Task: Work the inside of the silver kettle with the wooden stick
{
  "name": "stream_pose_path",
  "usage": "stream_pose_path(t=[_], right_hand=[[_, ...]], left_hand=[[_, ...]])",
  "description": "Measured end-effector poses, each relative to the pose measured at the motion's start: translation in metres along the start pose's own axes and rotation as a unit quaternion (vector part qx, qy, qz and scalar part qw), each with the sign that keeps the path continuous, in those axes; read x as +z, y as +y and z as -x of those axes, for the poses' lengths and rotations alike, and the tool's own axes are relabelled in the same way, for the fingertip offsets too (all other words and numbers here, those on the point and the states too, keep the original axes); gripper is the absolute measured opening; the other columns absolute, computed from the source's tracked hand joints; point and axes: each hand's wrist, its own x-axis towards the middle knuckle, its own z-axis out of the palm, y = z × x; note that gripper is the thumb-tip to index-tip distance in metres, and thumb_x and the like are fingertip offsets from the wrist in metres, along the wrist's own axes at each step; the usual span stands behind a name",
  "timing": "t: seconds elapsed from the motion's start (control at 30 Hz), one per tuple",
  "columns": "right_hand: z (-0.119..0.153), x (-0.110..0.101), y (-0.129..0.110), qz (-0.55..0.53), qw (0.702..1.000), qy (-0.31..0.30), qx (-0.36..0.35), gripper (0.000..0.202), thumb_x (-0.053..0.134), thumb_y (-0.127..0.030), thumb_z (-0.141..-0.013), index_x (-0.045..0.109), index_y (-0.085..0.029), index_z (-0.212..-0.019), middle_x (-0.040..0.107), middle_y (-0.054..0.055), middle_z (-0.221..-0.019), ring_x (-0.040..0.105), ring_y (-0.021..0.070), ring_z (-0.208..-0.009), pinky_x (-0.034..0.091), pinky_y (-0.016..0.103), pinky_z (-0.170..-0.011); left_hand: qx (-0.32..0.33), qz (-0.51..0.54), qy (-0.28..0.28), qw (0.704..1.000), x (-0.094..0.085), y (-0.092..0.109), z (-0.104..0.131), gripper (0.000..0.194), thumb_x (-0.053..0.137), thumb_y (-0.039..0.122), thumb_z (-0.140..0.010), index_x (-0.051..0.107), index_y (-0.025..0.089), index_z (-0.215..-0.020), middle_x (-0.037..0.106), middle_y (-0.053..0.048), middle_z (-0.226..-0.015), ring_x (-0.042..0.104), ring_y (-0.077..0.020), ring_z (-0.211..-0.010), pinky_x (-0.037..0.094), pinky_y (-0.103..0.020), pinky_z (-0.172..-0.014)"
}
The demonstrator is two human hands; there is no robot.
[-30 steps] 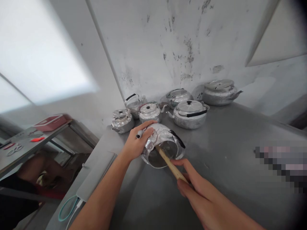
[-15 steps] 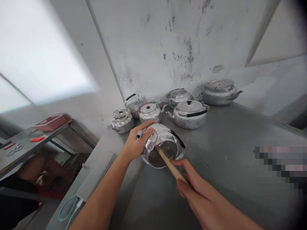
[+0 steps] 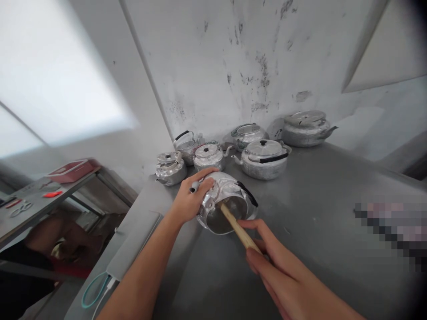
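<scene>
A dented aluminium kettle [image 3: 230, 183] lies tilted on the grey table [image 3: 300, 213], its open mouth facing me and its black-gripped handle folded to the right. My left hand [image 3: 190, 198] is closed around the kettle's spout side, with the spout tip poking out by the fingers. Between the fingers of my right hand [image 3: 270, 251] is a wooden stick [image 3: 238, 229], index finger laid along it. The stick's far end reaches through the mouth into the kettle, where its tip is hidden.
Several aluminium kettles stand behind, among them a lidded kettle [image 3: 265, 162] and a large kettle [image 3: 307, 129] by the wall. A silver power bank-like box [image 3: 133, 246] with a cable lies left. Scissors [image 3: 20, 209] and a pink basket [image 3: 71, 171] sit on a side table; a person's legs show below.
The stick has shifted slightly inside the kettle's mouth, its inner end a little to the right. My left hand and the kettle stay almost where they were.
</scene>
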Motion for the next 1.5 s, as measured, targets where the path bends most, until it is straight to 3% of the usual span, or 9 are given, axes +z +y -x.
stream_pose_path(t=[0.2, 0.37, 0.63, 0.8, 1.0, 1.13, 1.3, 1.5], right_hand=[[0.0, 0.004, -0.003, -0.043, 0.999, -0.02, 0.024, 0.045, 0.033, -0.039, -0.105, 0.034, -0.028, -0.15, 0.045, -0.007, -0.072, 0.032, 0.011, -0.049, 0.033, 0.024, -0.046], [-0.002, 0.004, -0.003, -0.014, 0.999, -0.027, 0.04, 0.045, 0.033, -0.038, -0.105, 0.034, -0.027, -0.148, 0.043, -0.007, -0.071, 0.032, 0.0107, -0.047, 0.031, 0.024, -0.045], [-0.002, 0.003, 0.002, -0.024, 0.999, -0.037, 0.022, 0.039, 0.032, -0.04, -0.105, 0.038, -0.028, -0.142, 0.043, -0.007, -0.074, 0.032, 0.0103, -0.049, 0.031, 0.024, -0.045], [0.0, 0.0, 0.003, -0.025, 0.999, -0.031, 0.0, 0.043, 0.03, -0.05, -0.106, 0.039, -0.029, -0.142, 0.044, -0.006, -0.08, 0.036, 0.0097, -0.051, 0.038, 0.023, -0.047], [-0.001, 0.003, -0.007, -0.039, 0.996, -0.063, 0.049, 0.041, 0.034, -0.034, -0.105, 0.04, -0.026, -0.144, 0.044, -0.008, -0.07, 0.039, 0.0089, -0.045, 0.035, 0.022, -0.043], [-0.002, 0.006, -0.012, -0.056, 0.993, -0.06, 0.088, 0.047, 0.038, -0.023, -0.101, 0.032, -0.032, -0.147, 0.055, -0.006, -0.085, 0.046, 0.0055, -0.038, 0.039, 0.022, -0.041], [-0.006, 0.007, -0.004, -0.066, 0.995, -0.05, 0.055, 0.049, 0.047, -0.025, -0.1, 0.031, -0.03, -0.146, 0.06, -0.002, -0.096, 0.047, 0.0032, -0.037, 0.042, 0.021, -0.039], [-0.009, 0.01, -0.004, -0.045, 0.993, -0.053, 0.091, 0.043, 0.047, -0.027, -0.101, 0.035, -0.023, -0.142, 0.054, -0.008, -0.068, 0.044, 0.007, -0.036, 0.037, 0.02, -0.038]], left_hand=[[-0.001, 0.002, 0.0, 1.0, 0.0, 0.001, 0.0, 0.044, 0.053, 0.043, -0.098, 0.069, 0.017, -0.131, 0.067, -0.008, -0.137, 0.058, -0.0324, -0.131, 0.045, -0.04, -0.112], [0.0, -0.004, 0.0, 1.0, 0.0, 0.003, -0.001, 0.044, 0.054, 0.042, -0.098, 0.069, 0.016, -0.13, 0.067, -0.008, -0.137, 0.058, -0.0327, -0.131, 0.043, -0.041, -0.113], [-0.003, 0.009, -0.003, 1.0, 0.0, 0.0, -0.001, 0.044, 0.053, 0.042, -0.099, 0.068, 0.016, -0.131, 0.067, -0.009, -0.138, 0.058, -0.0327, -0.131, 0.044, -0.04, -0.112], [-0.004, 0.008, -0.001, 1.0, 0.0, 0.001, 0.0, 0.044, 0.054, 0.042, -0.098, 0.069, 0.015, -0.13, 0.067, -0.009, -0.137, 0.058, -0.0327, -0.131, 0.043, -0.041, -0.114], [0.002, -0.003, 0.002, 1.0, -0.001, 0.004, -0.001, 0.044, 0.053, 0.041, -0.098, 0.069, 0.015, -0.128, 0.067, -0.008, -0.137, 0.057, -0.0317, -0.132, 0.04, -0.039, -0.115], [-0.02, 0.007, 0.004, 1.0, -0.002, 0.004, -0.002, 0.045, 0.052, 0.041, -0.097, 0.069, 0.014, -0.128, 0.069, -0.009, -0.133, 0.059, -0.0324, -0.129, 0.041, -0.04, -0.113], [-0.024, 0.015, 0.009, 1.0, -0.003, 0.001, -0.003, 0.044, 0.053, 0.041, -0.096, 0.069, 0.014, -0.127, 0.069, -0.009, -0.132, 0.059, -0.0324, -0.128, 0.041, -0.04, -0.113], [-0.023, 0.011, -0.003, 1.0, -0.003, 0.002, -0.003, 0.046, 0.052, 0.042, -0.096, 0.068, 0.015, -0.13, 0.066, -0.009, -0.138, 0.058, -0.0326, -0.13, 0.044, -0.039, -0.111]])
